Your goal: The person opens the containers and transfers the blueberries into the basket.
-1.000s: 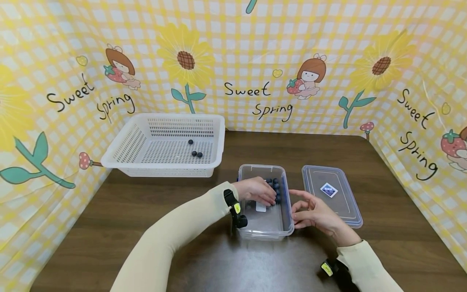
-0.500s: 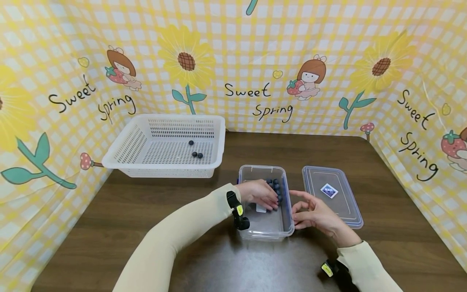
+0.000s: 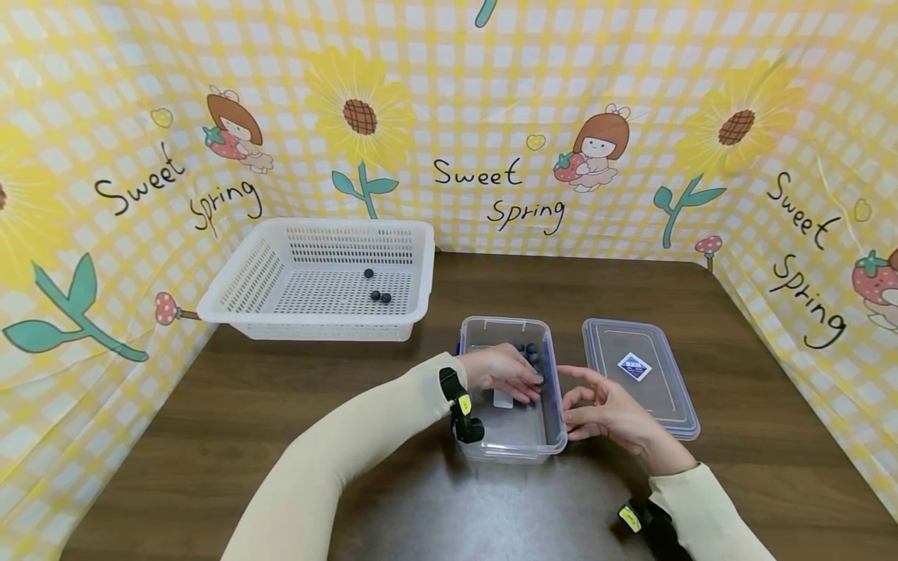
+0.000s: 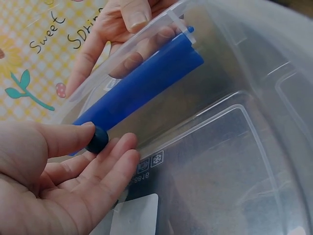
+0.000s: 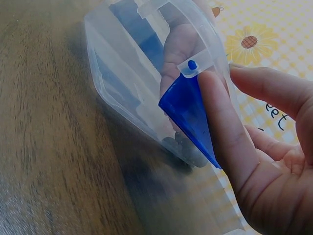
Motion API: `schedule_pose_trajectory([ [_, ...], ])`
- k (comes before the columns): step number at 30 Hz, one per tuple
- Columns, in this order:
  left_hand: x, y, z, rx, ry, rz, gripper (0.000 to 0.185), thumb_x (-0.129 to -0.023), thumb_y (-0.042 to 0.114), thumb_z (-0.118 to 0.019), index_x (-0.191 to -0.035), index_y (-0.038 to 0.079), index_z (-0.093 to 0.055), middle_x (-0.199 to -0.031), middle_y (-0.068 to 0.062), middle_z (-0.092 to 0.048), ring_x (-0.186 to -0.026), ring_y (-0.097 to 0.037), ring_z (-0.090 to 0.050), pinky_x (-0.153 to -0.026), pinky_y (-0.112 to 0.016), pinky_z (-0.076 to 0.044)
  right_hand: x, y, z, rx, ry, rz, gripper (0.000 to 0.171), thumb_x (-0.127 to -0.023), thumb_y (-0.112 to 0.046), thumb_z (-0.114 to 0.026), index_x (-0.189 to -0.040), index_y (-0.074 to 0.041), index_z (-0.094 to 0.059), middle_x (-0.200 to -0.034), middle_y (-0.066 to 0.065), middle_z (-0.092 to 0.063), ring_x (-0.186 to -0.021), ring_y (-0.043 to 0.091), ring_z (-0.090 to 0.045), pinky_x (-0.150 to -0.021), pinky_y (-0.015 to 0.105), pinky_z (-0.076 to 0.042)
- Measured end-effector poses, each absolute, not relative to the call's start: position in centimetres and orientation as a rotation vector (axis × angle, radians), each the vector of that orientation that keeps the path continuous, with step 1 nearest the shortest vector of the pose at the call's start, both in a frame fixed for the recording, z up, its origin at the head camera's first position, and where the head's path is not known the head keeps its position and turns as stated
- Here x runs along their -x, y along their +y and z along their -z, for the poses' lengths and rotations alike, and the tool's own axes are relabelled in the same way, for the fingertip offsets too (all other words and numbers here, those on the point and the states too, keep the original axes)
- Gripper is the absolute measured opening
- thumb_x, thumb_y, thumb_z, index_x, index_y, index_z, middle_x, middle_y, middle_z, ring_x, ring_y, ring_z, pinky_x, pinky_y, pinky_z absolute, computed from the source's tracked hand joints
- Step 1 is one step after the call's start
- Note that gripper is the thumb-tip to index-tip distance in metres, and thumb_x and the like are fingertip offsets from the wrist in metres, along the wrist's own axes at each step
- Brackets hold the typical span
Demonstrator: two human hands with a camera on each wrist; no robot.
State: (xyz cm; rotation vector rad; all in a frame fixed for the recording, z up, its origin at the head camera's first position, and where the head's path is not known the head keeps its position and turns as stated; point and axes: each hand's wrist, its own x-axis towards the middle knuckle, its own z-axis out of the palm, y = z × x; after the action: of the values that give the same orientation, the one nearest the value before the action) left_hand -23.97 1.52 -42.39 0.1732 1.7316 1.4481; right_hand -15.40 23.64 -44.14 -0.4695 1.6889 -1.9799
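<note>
Left hand (image 3: 501, 372) inside clear container (image 3: 512, 436), pinching a blueberry; right hand (image 3: 603, 413) steadying the container's right wall.

Head view: remaining blueberries (image 3: 531, 352) bunched at the container's far right corner, just past the left fingers; bare floor toward the near wall. Lid (image 3: 638, 374) flat just right of the container, behind the right hand. White basket (image 3: 245, 273) well to the far left of the container, with open tabletop (image 3: 281, 389) between.
Left wrist view: left hand (image 4: 54, 186) gripping one blueberry (image 4: 97, 139) between thumb and fingers, close against the blue latch (image 4: 146, 83).
Right wrist view: right hand (image 5: 249, 161) with fingers straight, pressed flat on the blue latch (image 5: 188, 110) outside the container wall.
</note>
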Motion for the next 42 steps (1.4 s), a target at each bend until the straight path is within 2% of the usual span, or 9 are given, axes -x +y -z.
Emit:
schedule_pose_trajectory([
  [11, 24.5, 1.3, 41.8, -0.214, 1.76, -1.563, 0.024, -0.098, -0.003, -0.059, -0.114, -0.02, -0.061, -0.08, -0.015, -0.069, -0.07, -0.017, -0.068, -0.077, -0.033, -0.062, 15.3, 23.7, 44.1, 0.481, 1.678, 1.992, 0.07, -0.09, 0.011, -0.063, -0.148, 0.005, -0.024, -0.094, 0.005, -0.065, -0.078, 0.017, -0.07, -0.07, 0.036, -0.062],
  [18, 25.5, 0.3, 39.7, -0.206, 1.729, -1.612, 0.028, -0.099, -0.001, -0.057, -0.121, -0.019, -0.057, -0.104, -0.029, -0.069, -0.078, -0.02, -0.071, -0.09, -0.04, -0.057, 15.4, 23.8, 44.2, 0.503, 1.647, 2.022, 0.069, -0.089, 0.014, -0.061, -0.147, 0.006, -0.025, -0.094, 0.005, -0.065, -0.077, 0.018, -0.07, -0.069, 0.034, -0.062],
  [26, 27.1, -1.8, 37.3, -0.153, 1.667, -1.789, 0.027, -0.098, -0.002, -0.059, -0.121, -0.017, -0.059, -0.086, -0.016, -0.071, -0.076, -0.021, -0.071, -0.102, -0.05, -0.047, 15.3, 23.8, 44.2, 0.506, 1.644, 2.021, 0.07, -0.089, 0.015, -0.062, -0.148, 0.005, -0.026, -0.094, 0.005, -0.066, -0.078, 0.018, -0.07, -0.068, 0.035, -0.062],
  [34, 28.7, -4.9, 35.1, -0.157, 1.686, -1.956, 0.018, -0.098, -0.003, -0.058, -0.112, -0.013, -0.062, -0.094, -0.021, -0.071, -0.08, -0.023, -0.072, -0.1, -0.048, -0.05, 15.3, 23.7, 44.2, 0.5, 1.651, 2.019, 0.071, -0.088, 0.014, -0.062, -0.148, 0.006, -0.024, -0.094, 0.005, -0.066, -0.078, 0.018, -0.07, -0.068, 0.035, -0.063],
  [37, 29.5, -6.3, 34.5, -0.136, 1.704, -2.008, 0.021, -0.099, -0.002, -0.058, -0.116, -0.013, -0.06, -0.1, -0.024, -0.071, -0.078, -0.021, -0.072, -0.098, -0.046, -0.052, 15.4, 23.6, 44.2, 0.497, 1.65, 2.016, 0.072, -0.088, 0.014, -0.062, -0.148, 0.007, -0.023, -0.094, 0.006, -0.065, -0.078, 0.018, -0.07, -0.068, 0.035, -0.063],
  [40, 30.2, -7.8, 33.9, -0.119, 1.727, -2.041, 0.024, -0.1, -0.001, -0.057, -0.12, -0.013, -0.057, -0.097, -0.02, -0.072, -0.078, -0.019, -0.072, -0.097, -0.044, -0.052, 15.4, 23.6, 44.2, 0.494, 1.646, 2.015, 0.072, -0.088, 0.014, -0.062, -0.148, 0.007, -0.023, -0.094, 0.005, -0.065, -0.077, 0.018, -0.07, -0.068, 0.035, -0.063],
  [42, 30.6, -8.8, 33.6, -0.084, 1.741, -2.063, 0.025, -0.1, 0.001, -0.057, -0.122, -0.012, -0.057, -0.106, -0.024, -0.07, -0.079, -0.019, -0.072, -0.096, -0.042, -0.054, 15.4, 23.5, 44.2, 0.497, 1.642, 2.015, 0.072, -0.088, 0.014, -0.062, -0.148, 0.007, -0.022, -0.094, 0.005, -0.066, -0.077, 0.018, -0.07, -0.068, 0.035, -0.063],
])
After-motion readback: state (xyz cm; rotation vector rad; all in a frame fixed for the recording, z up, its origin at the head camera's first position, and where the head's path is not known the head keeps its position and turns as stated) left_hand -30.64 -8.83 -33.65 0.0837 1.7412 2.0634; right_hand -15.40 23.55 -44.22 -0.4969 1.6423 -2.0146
